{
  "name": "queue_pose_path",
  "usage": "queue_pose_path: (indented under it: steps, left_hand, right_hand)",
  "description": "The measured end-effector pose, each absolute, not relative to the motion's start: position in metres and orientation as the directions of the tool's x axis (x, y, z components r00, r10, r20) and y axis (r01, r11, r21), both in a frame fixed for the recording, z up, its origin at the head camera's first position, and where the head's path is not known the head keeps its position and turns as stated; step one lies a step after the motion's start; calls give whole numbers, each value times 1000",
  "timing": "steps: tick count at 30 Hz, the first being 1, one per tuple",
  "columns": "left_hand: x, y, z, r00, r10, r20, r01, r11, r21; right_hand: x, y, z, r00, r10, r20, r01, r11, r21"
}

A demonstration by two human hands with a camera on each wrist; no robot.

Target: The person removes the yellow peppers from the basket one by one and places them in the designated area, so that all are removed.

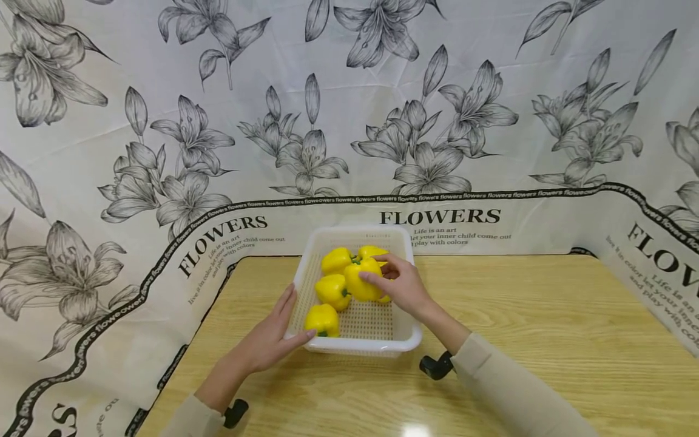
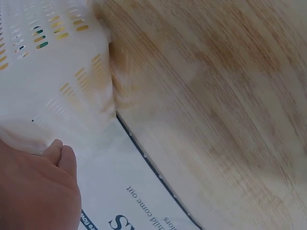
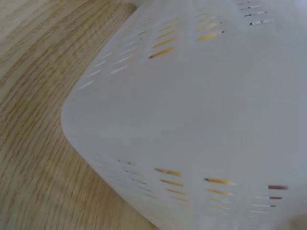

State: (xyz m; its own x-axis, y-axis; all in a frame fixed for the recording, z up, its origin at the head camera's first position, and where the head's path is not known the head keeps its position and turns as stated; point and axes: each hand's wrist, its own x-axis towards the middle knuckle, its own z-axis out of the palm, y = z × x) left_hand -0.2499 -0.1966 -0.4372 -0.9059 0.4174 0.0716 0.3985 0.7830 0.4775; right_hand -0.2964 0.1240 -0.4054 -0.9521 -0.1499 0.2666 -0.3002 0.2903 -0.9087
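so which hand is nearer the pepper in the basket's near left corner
Left. The left hand holds the basket rim right beside that pepper; the right hand is farther back and right, holding another pepper.

Your right sleeve (image 1: 513, 382): long, plain beige cloth. Your left sleeve (image 1: 192, 417): matching beige. Right wrist piece (image 1: 437, 366): black, stubby, bent. Left wrist piece (image 1: 236, 414): also black, stubby. Your left hand (image 1: 267, 341), right hand (image 1: 405, 287): bare.
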Motion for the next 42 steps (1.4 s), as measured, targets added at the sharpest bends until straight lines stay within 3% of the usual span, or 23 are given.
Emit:
queue_pose_path:
  steps: [42]
  left_hand:
    - [-250,-196,-435,-910,412,51,389,806,446]
  right_hand:
    - [-315,221,-390,-973,-4,230,-213,402,-890]
